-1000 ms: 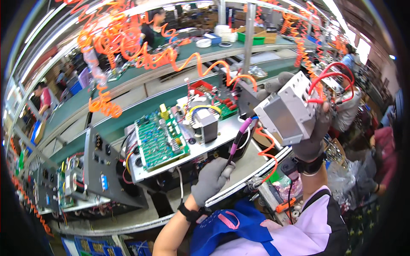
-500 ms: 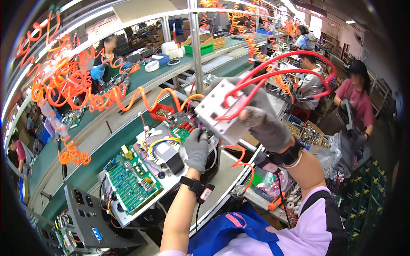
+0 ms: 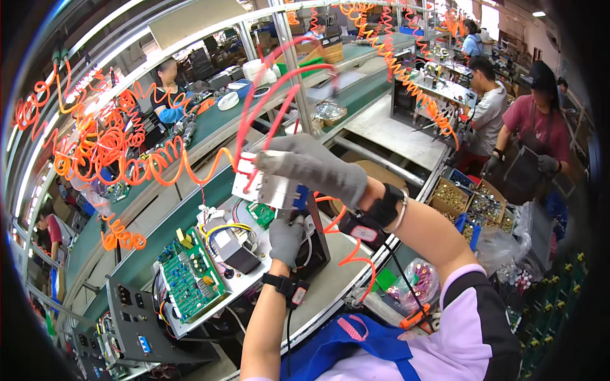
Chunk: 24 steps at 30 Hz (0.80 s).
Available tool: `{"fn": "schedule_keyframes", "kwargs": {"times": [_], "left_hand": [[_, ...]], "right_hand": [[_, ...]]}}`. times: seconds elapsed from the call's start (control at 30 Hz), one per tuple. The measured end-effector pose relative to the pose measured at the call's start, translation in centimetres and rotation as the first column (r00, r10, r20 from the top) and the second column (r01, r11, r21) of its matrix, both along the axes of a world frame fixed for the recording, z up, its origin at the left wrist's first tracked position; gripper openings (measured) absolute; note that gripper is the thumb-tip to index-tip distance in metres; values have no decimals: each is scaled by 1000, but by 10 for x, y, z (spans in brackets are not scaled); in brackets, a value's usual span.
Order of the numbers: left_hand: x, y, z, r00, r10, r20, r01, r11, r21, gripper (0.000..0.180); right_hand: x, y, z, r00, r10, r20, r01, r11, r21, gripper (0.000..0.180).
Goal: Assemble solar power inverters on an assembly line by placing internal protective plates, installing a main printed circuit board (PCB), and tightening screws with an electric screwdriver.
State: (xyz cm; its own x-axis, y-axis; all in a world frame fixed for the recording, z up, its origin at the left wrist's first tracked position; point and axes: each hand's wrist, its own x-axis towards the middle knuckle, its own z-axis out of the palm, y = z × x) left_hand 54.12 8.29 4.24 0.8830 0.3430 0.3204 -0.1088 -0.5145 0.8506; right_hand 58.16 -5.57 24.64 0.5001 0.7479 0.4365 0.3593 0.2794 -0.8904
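My right hand [image 3: 318,168], in a grey glove, is closed on a silver metal block [image 3: 257,190] with thick red cables looping up from it. The block is tilted above the far end of an open chassis [image 3: 236,292]. Just below it, my left hand [image 3: 286,240], also gloved, has its fingers curled by the chassis's end; what they grip, if anything, is hidden. On the chassis lie a large green circuit board [image 3: 189,279], a boxy black part [image 3: 236,244] with yellow and blue wires, and a smaller green board [image 3: 260,214], partly covered by the block.
Coiled orange air hoses [image 3: 121,136] hang at the left. Dark panels [image 3: 136,324] with sockets stand at the lower left. Boxes of small metal parts [image 3: 450,195] and a bag of pink parts [image 3: 416,282] sit at the right. Several co-workers stand around the lines.
My right hand has brought the block left and down toward the chassis, turning it so the red cables point upward. My left hand has shifted slightly toward me. The view has turned a little.
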Motion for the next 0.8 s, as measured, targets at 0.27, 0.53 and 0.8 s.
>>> {"fn": "schedule_keyframes", "kwargs": {"times": [0.27, 0.53, 0.8], "left_hand": [[-28, 6, 21, 945, -286, -160, 229, 925, -302, 28], [-49, -3, 18, 905, 146, 401, 108, 830, -546, 81], [-57, -18, 28, 937, 221, 270, 0, 774, -633, 82]], "right_hand": [[44, 53, -17, 986, 118, 120, -10, 755, -656, 53], [38, 76, -13, 685, 400, 609, 343, 561, -754, 37], [33, -16, -49, 766, -395, 507, 481, 876, -44, 18]]}}
